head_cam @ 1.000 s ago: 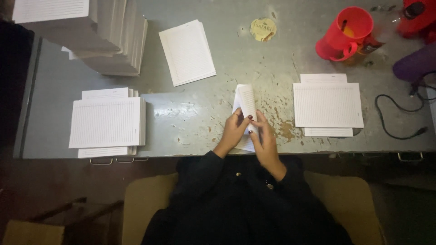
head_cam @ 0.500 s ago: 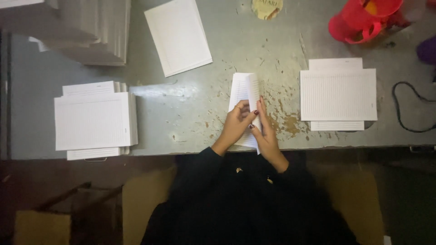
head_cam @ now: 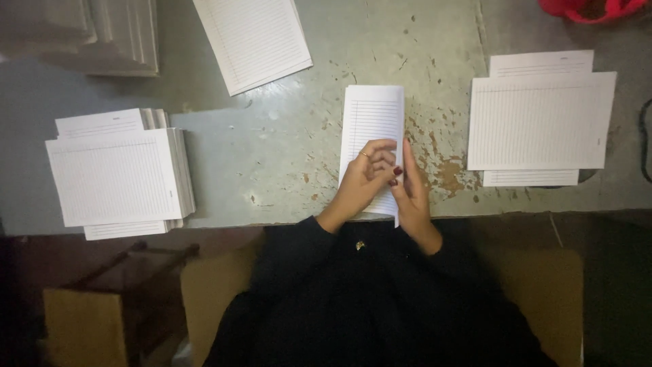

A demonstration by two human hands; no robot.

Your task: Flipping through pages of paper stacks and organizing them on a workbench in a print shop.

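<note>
both hands pressed on a folded ruled sheet at the table's near edge

the left hand lies flat with fingers curled over the lower half of the folded sheet, and the right hand sits tight beside it, fingers straight along the sheet's right edge. the two hands touch each other at the fingertips, both bearing down on the paper rather than lifting it. the sheet is a narrow, upright strip of lined paper, centre of the scuffed grey table, its bottom end just past the near edge.

out to the left, a thick stack of ruled sheets, well apart from the hands. to the right, a thinner pile of ruled sheets, also clear of them. up top, a tilted lined sheet, cut off by the frame. nothing lies between the hands and either pile.

top left, tall paper stacks blur into shadow. top right, a red container is mostly out of frame. the sheet's lower part is hidden under the hands, and the dark sleeves cover the wrists.
</note>
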